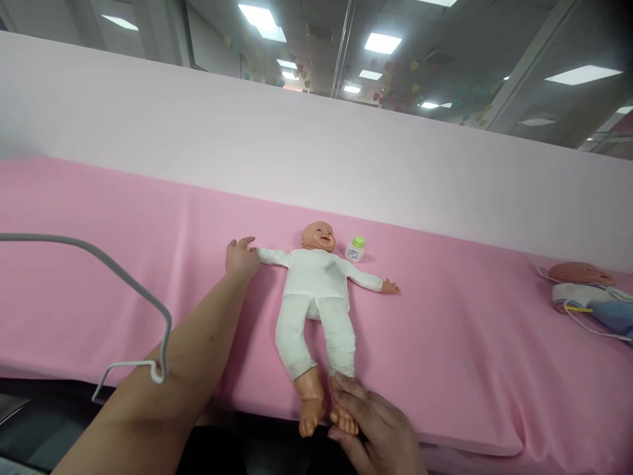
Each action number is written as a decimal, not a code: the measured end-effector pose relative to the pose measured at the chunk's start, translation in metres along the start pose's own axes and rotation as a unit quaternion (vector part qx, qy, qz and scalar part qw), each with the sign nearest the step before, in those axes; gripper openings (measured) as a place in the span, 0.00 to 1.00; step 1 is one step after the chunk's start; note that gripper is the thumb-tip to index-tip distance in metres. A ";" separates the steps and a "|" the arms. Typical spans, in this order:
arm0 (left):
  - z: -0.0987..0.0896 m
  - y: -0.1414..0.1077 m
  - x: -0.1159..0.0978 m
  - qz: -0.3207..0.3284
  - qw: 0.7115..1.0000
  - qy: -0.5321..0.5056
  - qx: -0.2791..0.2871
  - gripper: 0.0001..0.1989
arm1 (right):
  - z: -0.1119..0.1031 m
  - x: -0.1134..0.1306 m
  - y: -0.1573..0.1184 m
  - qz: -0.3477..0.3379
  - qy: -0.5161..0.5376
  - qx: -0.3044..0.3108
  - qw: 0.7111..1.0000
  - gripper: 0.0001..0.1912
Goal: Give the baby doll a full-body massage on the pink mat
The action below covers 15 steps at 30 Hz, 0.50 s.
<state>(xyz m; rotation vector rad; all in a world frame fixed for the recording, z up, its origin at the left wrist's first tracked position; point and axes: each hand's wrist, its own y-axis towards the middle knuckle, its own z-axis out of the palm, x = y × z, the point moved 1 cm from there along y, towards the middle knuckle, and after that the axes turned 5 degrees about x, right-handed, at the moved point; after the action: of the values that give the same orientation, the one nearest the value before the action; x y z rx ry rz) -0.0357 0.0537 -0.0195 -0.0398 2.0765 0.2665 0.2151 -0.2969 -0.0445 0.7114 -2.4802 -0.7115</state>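
Observation:
A baby doll in a white cloth suit lies on its back on the pink-covered surface, arms spread and bare feet at the near edge. My left hand is closed around the doll's hand at the end of its outstretched sleeve, so that small hand is hidden. With fingers and thumb, my right hand grips the doll's foot on the right side; its toes show between them. The other foot lies free beside it. By the doll's head stands a small clear bottle with a green cap.
Pink sheeting covers the long surface, backed by a white wall with glass above. A second doll with thin tubing lies at the far right. A bent grey metal rod reaches in from the left, above my forearm.

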 end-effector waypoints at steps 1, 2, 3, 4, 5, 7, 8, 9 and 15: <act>-0.001 -0.001 -0.001 -0.010 1.000 0.007 0.005 0.28 | 0.000 0.001 0.001 0.004 0.002 -0.006 1.000 0.22; -0.001 -0.002 -0.003 -0.018 1.000 0.013 0.011 0.29 | -0.001 0.002 0.001 0.007 0.006 -0.014 1.000 0.22; -0.002 -0.003 -0.004 -0.022 0.999 0.021 0.015 0.29 | -0.001 0.003 0.002 0.011 0.010 -0.020 1.000 0.22; -0.003 -0.003 -0.005 -0.020 0.999 0.030 0.017 0.29 | -0.001 0.004 0.003 0.013 0.013 -0.022 1.000 0.22; -0.003 -0.004 -0.006 -0.019 0.999 0.038 0.017 0.28 | -0.002 0.005 0.004 0.015 0.015 -0.023 1.000 0.22; -0.004 -0.004 -0.007 -0.019 0.998 0.049 0.019 0.27 | -0.002 0.006 0.005 0.014 0.014 -0.022 1.000 0.22; -0.004 -0.003 -0.007 -0.023 0.998 0.050 0.025 0.27 | -0.003 0.006 0.006 0.012 0.014 -0.022 1.000 0.22; -0.004 -0.003 -0.007 -0.030 0.998 0.050 0.032 0.28 | -0.004 0.006 0.006 0.012 0.014 -0.024 1.000 0.22; -0.007 -0.007 -0.013 -0.057 0.995 0.077 0.042 0.26 | -0.017 0.005 0.007 0.013 0.052 -0.031 0.998 0.27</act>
<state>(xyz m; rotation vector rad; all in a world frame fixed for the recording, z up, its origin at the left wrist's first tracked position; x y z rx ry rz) -0.0348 0.0448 -0.0062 -0.1308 2.2279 0.1096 0.2177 -0.3006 -0.0260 0.6746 -2.3585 -0.7207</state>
